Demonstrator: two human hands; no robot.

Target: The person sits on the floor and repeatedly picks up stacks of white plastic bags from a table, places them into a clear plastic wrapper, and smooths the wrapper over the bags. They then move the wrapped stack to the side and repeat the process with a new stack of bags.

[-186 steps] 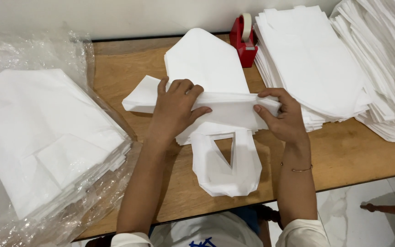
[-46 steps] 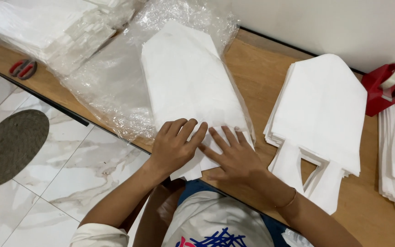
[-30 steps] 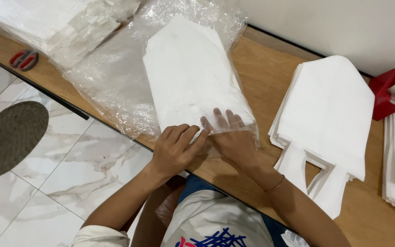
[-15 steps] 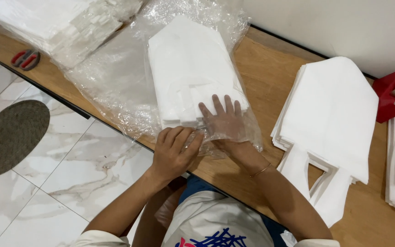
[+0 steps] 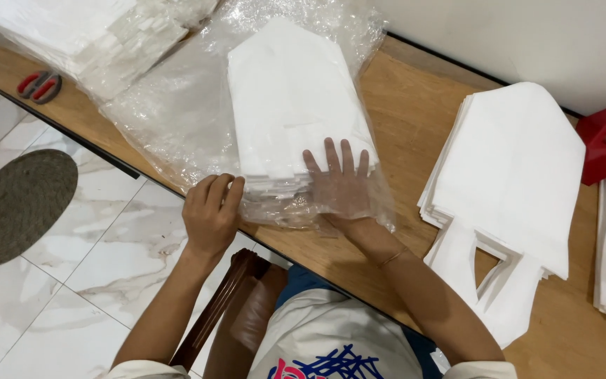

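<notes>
We see right hand (image 5: 338, 184) flat, fingers spread, inside clear plastic bag (image 5: 177, 105) against stacked white folded fabric bags (image 5: 292, 105); left hand (image 5: 212, 214) pinching bag's near edge on wooden tabletop (image 5: 415, 119).

A stack of folded bags (image 5: 296, 112) lies in a plastic sleeve (image 5: 177, 112) — scissors (image 5: 38, 84) left, another bag pile (image 5: 513, 175) right (well apart).

A second stack of white handled bags (image 5: 510, 182) lies at the right of the wooden table (image 5: 415, 119), handles toward the lower edge. A red tape dispenser (image 5: 601, 144) sits just beyond it by the white wall (image 5: 527, 35). Red-handled scissors (image 5: 38, 85) rest at the upper left, near another wrapped white pile (image 5: 85, 35). A grey oval mat (image 5: 15, 207) lies on the marble floor (image 5: 71, 302).
</notes>
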